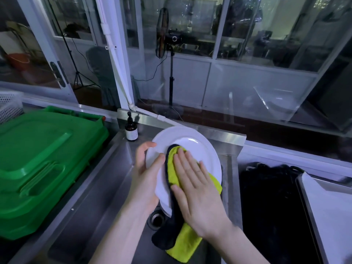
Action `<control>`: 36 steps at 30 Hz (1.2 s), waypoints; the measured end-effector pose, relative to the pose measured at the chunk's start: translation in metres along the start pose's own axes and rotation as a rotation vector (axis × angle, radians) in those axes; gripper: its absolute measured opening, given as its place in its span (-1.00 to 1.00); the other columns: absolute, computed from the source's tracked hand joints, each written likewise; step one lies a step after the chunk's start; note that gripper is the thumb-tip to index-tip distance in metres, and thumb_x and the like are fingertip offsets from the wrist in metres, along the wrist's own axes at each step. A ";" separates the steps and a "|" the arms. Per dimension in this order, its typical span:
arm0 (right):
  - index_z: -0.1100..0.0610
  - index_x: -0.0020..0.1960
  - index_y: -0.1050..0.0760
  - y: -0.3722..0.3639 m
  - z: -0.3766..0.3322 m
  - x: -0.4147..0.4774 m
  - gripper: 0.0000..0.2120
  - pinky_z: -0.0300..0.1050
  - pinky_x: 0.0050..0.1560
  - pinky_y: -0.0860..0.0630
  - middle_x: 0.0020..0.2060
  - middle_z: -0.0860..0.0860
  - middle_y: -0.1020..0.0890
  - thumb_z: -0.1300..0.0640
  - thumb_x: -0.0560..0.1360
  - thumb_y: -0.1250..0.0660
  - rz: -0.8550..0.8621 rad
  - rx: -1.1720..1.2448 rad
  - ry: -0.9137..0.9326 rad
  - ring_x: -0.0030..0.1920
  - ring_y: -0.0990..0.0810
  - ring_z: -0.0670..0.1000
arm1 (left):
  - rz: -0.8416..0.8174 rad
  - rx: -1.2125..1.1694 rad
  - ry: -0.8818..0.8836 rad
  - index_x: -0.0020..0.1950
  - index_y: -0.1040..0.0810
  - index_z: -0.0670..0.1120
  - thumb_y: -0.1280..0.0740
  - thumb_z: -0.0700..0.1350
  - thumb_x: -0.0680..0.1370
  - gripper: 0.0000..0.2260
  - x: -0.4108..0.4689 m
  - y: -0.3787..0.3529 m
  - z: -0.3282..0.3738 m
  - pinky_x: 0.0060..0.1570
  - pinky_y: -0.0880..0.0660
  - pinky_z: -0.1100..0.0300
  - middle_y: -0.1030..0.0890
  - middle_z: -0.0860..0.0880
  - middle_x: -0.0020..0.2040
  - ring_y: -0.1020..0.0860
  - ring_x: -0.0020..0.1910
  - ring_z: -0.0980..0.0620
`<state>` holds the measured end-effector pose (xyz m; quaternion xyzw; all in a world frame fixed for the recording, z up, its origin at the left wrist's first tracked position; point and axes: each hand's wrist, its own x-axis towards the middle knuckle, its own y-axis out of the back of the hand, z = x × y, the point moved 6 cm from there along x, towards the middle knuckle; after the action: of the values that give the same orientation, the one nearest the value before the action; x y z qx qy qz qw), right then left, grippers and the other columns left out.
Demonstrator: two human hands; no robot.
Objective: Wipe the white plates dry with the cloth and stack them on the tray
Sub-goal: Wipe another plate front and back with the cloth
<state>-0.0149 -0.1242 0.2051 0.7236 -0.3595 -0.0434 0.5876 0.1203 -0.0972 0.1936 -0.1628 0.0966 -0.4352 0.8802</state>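
My left hand (144,180) grips the white plate (190,141) by its rim above the sink (106,187). My right hand (198,193), flat and unclenched, presses the cloth (172,162) on it. Pushing harder could lever the plate from my one-sided grip.

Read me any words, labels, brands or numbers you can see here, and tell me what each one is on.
Nothing here can be read.
Brown pump bottle: it has a pale label, but the print is too small and blurred to read.
Green plastic lid: no lettering shows.
White plate and cloth: no print or mark visible.
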 end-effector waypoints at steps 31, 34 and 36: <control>0.09 0.57 -0.16 0.037 0.074 0.060 -0.53 -0.13 0.54 0.03 0.55 -0.03 -0.22 0.00 0.69 0.02 0.102 0.196 -0.434 0.57 -0.05 -0.06 | -0.017 -0.023 -0.031 0.05 -0.52 0.22 -0.36 -0.02 0.41 -0.75 -0.007 -0.002 0.020 -0.09 -0.30 0.02 -0.55 0.19 -0.11 -0.44 -0.01 -0.03; 0.07 0.59 -0.07 0.033 0.063 0.049 -0.50 -0.14 0.56 0.07 0.58 -0.09 -0.11 -0.01 0.68 0.02 0.127 0.254 -0.362 0.57 0.06 -0.12 | -0.052 -0.004 -0.031 0.06 -0.51 0.22 -0.37 -0.03 0.43 -0.76 -0.005 -0.001 0.024 -0.05 -0.28 -0.02 -0.54 0.17 -0.06 -0.42 0.02 -0.04; 0.06 0.59 -0.07 0.035 0.044 0.055 -0.49 -0.07 0.57 0.08 0.58 -0.11 -0.08 -0.03 0.68 0.04 0.122 0.167 -0.188 0.58 0.10 -0.09 | -0.073 0.004 -0.009 0.06 -0.51 0.22 -0.37 -0.02 0.43 -0.76 -0.006 -0.002 0.022 -0.03 -0.29 -0.04 -0.55 0.09 0.00 -0.44 0.03 -0.06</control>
<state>-0.0120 -0.1937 0.2420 0.7396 -0.4587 -0.0454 0.4905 0.1219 -0.0894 0.2153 -0.1665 0.0855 -0.4666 0.8644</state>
